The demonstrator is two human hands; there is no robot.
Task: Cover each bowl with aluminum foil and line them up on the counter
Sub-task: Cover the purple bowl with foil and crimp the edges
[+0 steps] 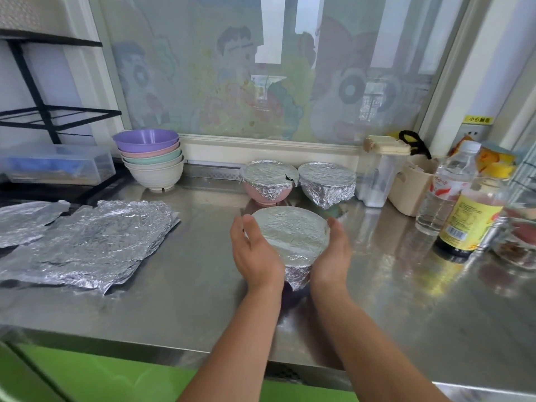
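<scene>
A round bowl wrapped in crinkled aluminum foil (290, 230) stands on the stainless steel desk (188, 300) between the two hands. The left hand (255, 253) presses against its left wall and the right hand (330, 256) against its right wall. The left fingers (242, 227) lie close together and nearly straight, flat on the foil just below the rim. The right fingers (336, 227) lie the same way, close together and pressed to the foil. The foil top is smooth and flat, and a loose flap hangs down between the wrists.

Just beyond the fingertips stand two more covered bowls, side by side near the window sill. The pink bowl with a foil lid (268, 175) is past the left fingers, its foil torn at the right edge. The bowl wrapped fully in foil (327, 177) is past the right fingers.

Well to the left of the left fingers lies a stack of flat, wrinkled foil sheets (95, 242), with a separate torn foil piece (26, 221) further left. Beyond those, at the back, is a stack of uncovered bowls, purple on top over pink, green and cream (150, 158).

To the right of the right fingers stand a clear water bottle (446, 187) and a dark sauce bottle with a yellow label (470, 221).
</scene>
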